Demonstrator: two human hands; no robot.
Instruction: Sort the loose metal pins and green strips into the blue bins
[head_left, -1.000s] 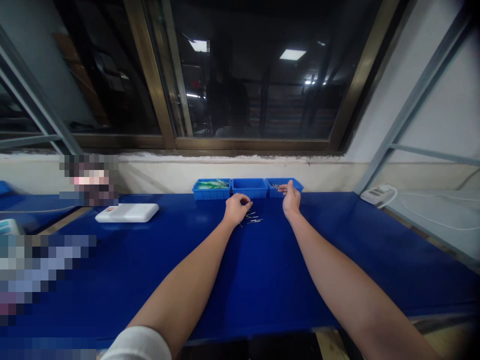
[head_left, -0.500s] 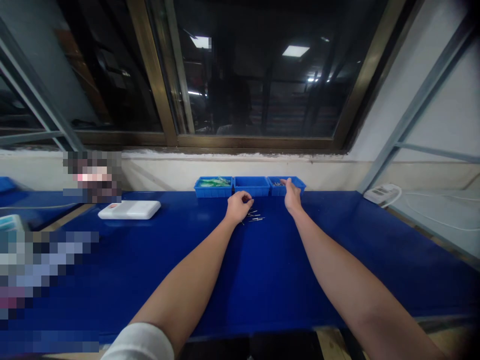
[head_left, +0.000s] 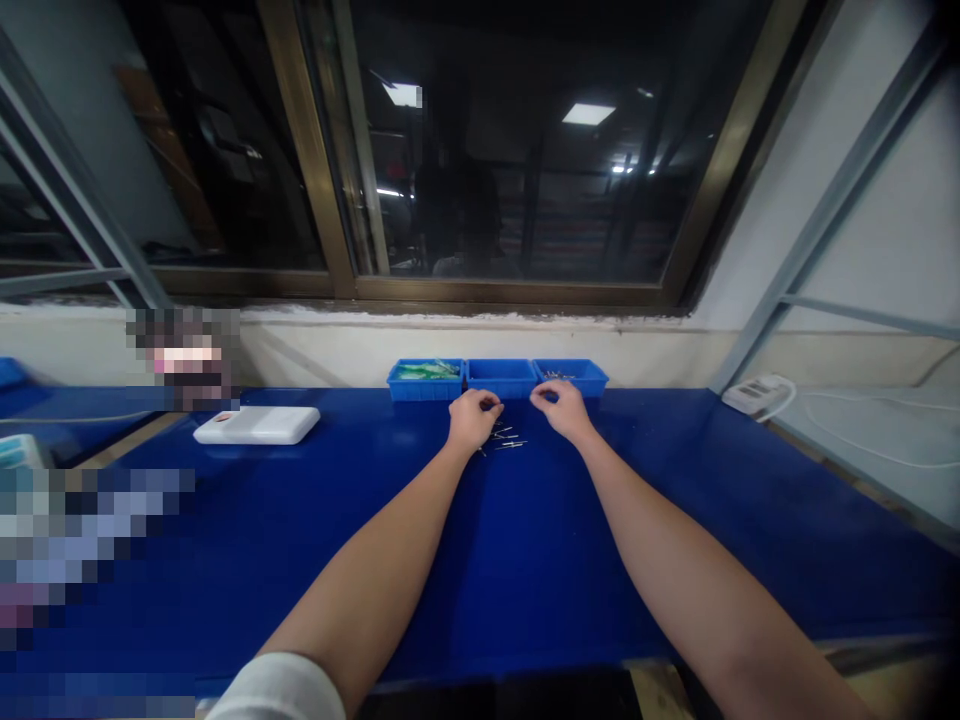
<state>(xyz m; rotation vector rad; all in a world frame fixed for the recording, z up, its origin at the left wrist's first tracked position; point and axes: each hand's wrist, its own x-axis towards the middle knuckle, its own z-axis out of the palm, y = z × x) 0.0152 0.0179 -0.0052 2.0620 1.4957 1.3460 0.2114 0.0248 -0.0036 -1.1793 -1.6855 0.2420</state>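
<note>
My left hand [head_left: 472, 418] is over the table just in front of the middle blue bin [head_left: 501, 376], thumb and fingertips pinched together. Whatever lies in that pinch is too small to make out. Across from it, my right hand [head_left: 564, 410] also has thumb and forefinger closed, in front of the right blue bin [head_left: 592, 380]; its pinch hides any small piece. Several thin metal pins [head_left: 513, 443] are scattered on the blue tabletop beside my left hand. Small metal parts [head_left: 559, 375] show inside the right bin, partly behind my right hand.
Green and white packets [head_left: 429, 370] fill the left blue bin [head_left: 426, 392]. A white box-like device [head_left: 257, 425] rests on the blue table [head_left: 525, 560] to the left. On the right are a power strip [head_left: 757, 395] and white cable. A blurred-out person [head_left: 191, 360] is at the far left.
My right hand has come out of the right bin and moved left, towards my left hand, its fingers now pinched. My left hand has stayed nearly in place.
</note>
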